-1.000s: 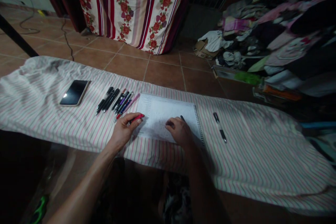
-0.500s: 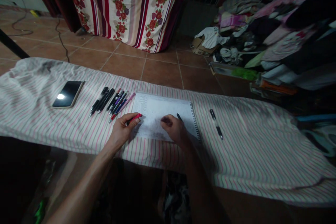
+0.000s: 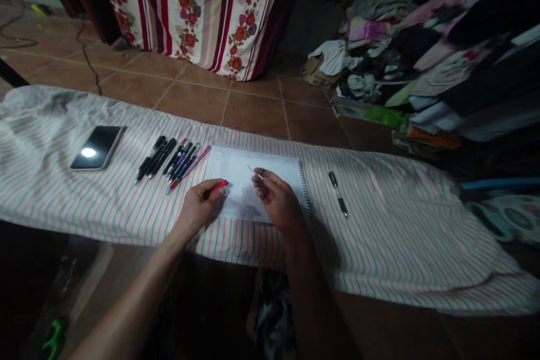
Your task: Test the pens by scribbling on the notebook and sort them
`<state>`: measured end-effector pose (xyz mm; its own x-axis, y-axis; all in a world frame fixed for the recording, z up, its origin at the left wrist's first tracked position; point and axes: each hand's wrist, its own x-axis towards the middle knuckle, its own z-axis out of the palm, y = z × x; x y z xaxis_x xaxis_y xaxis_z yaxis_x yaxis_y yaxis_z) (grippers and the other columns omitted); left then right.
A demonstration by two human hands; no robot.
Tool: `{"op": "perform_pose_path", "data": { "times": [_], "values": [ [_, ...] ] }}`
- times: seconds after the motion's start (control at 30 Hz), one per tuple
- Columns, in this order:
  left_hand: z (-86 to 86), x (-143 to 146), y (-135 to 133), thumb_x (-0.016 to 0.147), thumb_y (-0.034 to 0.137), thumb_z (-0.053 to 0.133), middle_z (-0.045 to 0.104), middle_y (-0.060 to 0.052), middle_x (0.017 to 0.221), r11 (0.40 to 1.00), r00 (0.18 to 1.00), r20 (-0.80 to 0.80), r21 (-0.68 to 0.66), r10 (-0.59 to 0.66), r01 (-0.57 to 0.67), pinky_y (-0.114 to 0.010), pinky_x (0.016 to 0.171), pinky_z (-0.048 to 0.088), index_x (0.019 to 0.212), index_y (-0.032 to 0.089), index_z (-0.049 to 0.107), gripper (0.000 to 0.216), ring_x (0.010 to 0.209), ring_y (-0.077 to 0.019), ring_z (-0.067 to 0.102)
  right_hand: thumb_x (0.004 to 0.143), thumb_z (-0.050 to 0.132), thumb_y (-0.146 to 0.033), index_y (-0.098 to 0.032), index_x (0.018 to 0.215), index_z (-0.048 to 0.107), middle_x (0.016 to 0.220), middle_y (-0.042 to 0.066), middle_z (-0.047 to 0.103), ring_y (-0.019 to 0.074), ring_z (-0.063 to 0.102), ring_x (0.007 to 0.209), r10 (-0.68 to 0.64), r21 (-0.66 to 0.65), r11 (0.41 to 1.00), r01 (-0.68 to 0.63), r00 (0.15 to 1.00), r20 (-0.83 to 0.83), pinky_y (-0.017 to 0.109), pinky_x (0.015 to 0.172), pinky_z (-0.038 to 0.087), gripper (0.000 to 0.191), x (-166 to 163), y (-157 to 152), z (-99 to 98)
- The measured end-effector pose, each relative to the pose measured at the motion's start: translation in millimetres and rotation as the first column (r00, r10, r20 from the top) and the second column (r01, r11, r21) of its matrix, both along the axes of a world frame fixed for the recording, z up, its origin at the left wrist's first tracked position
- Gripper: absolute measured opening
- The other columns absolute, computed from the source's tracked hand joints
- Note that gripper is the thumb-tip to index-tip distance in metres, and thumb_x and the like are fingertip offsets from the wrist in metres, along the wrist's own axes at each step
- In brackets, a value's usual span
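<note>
A spiral notebook [image 3: 240, 171] lies open on a striped cloth [image 3: 400, 236]. My left hand [image 3: 197, 211] rests at the notebook's left edge, closed round a red pen cap [image 3: 218, 185]. My right hand [image 3: 276, 202] hovers over the page, fingers pinched on a pen [image 3: 254, 171] whose thin tip points up and to the left. A row of several pens [image 3: 171, 158] lies just left of the notebook. One black pen [image 3: 338, 194] lies alone to the notebook's right.
A phone [image 3: 97, 147] lies face up on the cloth at the left. Beyond the cloth is tiled floor [image 3: 253, 112], a floral curtain [image 3: 202, 5] and a heap of clothes [image 3: 422, 50] at the right. A cable runs along the far-left floor.
My right hand has lifted off the page and turned, so the pen tip now points up-left instead of the pen's end sticking out behind the hand. The left hand stays put.
</note>
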<state>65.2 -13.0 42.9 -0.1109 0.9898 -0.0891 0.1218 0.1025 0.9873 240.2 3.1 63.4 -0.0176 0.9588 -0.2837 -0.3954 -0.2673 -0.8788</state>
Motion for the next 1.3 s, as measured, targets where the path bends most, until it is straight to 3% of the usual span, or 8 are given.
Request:
{"op": "perform_pose_path", "data": {
  "times": [0.17, 0.47, 0.63, 0.73, 0.8, 0.93, 1.1, 1.3],
  "values": [
    [-0.2, 1, -3, 0.068, 0.027, 0.064, 0.070, -0.006, 0.090, 0.998, 1.000, -0.015, 0.066, -0.017, 0.018, -0.034, 0.084, 0.046, 0.086, 0.015, 0.069, 0.022, 0.086, -0.0189, 0.063, 0.061, 0.069, -0.024, -0.020, 0.090, 0.065, 0.077, -0.001, 0.059, 0.0079, 0.048, 0.066, 0.019, 0.122, 0.992, -0.014, 0.999, -0.035, 0.020, 0.060, 0.037, 0.030, -1, -1, 2.4],
    [-1.6, -4, -2, 0.072, 0.028, 0.064, 0.068, -0.006, 0.093, 0.948, 0.980, -0.191, 0.299, -0.050, 0.106, -0.038, 0.093, 0.041, 0.084, 0.020, 0.070, 0.015, 0.098, -0.0204, 0.058, 0.070, 0.064, -0.035, -0.019, 0.091, 0.063, 0.072, -0.002, 0.056, 0.0069, 0.045, 0.060, -0.133, 0.177, 0.977, 0.118, 0.988, 0.075, 0.020, 0.052, 0.033, 0.026, 12, -1, 1.3],
    [-0.8, -9, -2, 0.082, 0.029, 0.053, 0.068, -0.006, 0.091, 0.869, 0.877, -0.481, 0.428, -0.015, 0.249, -0.038, 0.088, 0.043, 0.092, 0.021, 0.068, 0.020, 0.098, -0.0213, 0.056, 0.072, 0.061, -0.036, -0.017, 0.086, 0.064, 0.067, -0.002, 0.054, 0.0060, 0.041, 0.054, -0.164, 0.205, 0.970, 0.129, 0.973, 0.164, 0.020, 0.047, 0.029, 0.024, 14, -2, 1.0],
    [0.2, -13, -3, 0.083, 0.025, 0.049, 0.066, -0.007, 0.086, 0.880, 0.630, -0.776, 0.319, 0.029, 0.353, -0.037, 0.078, 0.044, 0.099, 0.021, 0.066, 0.024, 0.087, -0.0224, 0.056, 0.072, 0.061, -0.037, -0.017, 0.086, 0.064, 0.066, -0.002, 0.055, 0.0065, 0.041, 0.053, -0.178, 0.208, 0.969, 0.134, 0.961, 0.210, 0.021, 0.047, 0.029, 0.025, 14, -1, -0.6],
    [-0.1, -15, -3, 0.084, 0.024, 0.047, 0.065, -0.007, 0.084, 0.905, 0.525, -0.850, 0.250, 0.036, 0.344, -0.035, 0.074, 0.044, 0.102, 0.021, 0.065, 0.026, 0.083, -0.0221, 0.056, 0.072, 0.061, -0.038, -0.016, 0.087, 0.064, 0.065, -0.002, 0.055, 0.0070, 0.042, 0.054, -0.191, 0.212, 0.967, 0.143, 0.956, 0.225, 0.022, 0.048, 0.030, 0.026, 14, -1, -1.6],
    [0.2, -12, -5, 0.088, 0.031, 0.038, 0.063, -0.005, 0.084, 0.933, 0.566, -0.824, 0.182, -0.027, 0.310, -0.027, 0.068, 0.044, 0.106, 0.021, 0.061, 0.030, 0.078, -0.0176, 0.058, 0.073, 0.059, -0.037, -0.017, 0.086, 0.065, 0.064, -0.002, 0.054, 0.0067, 0.041, 0.053, -0.226, 0.234, 0.957, 0.171, 0.946, 0.233, 0.022, 0.048, 0.029, 0.024, 17, 0, -2.9],
    [3.0, -5, -9, 0.090, 0.033, 0.033, 0.063, -0.006, 0.078, 0.908, 0.373, -0.923, 0.074, -0.093, 0.411, -0.030, 0.067, 0.043, 0.105, 0.021, 0.061, 0.033, 0.075, -0.0203, 0.059, 0.072, 0.060, -0.035, -0.017, 0.084, 0.065, 0.062, -0.003, 0.052, 0.0062, 0.040, 0.052, -0.258, 0.215, 0.953, 0.215, 0.946, 0.196, 0.021, 0.047, 0.028, 0.023, 18, 1, -2.0],
    [0.0, -6, -7, 0.089, 0.035, 0.036, 0.065, -0.006, 0.083, 0.912, 0.492, -0.864, 0.110, -0.108, 0.394, -0.027, 0.071, 0.044, 0.100, 0.019, 0.061, 0.032, 0.079, -0.0182, 0.060, 0.070, 0.061, -0.037, -0.017, 0.084, 0.064, 0.063, -0.003, 0.051, 0.0065, 0.041, 0.053, -0.260, 0.196, 0.955, 0.224, 0.948, 0.182, 0.021, 0.047, 0.029, 0.025, 16, 0, 2.3]
  ]
}}
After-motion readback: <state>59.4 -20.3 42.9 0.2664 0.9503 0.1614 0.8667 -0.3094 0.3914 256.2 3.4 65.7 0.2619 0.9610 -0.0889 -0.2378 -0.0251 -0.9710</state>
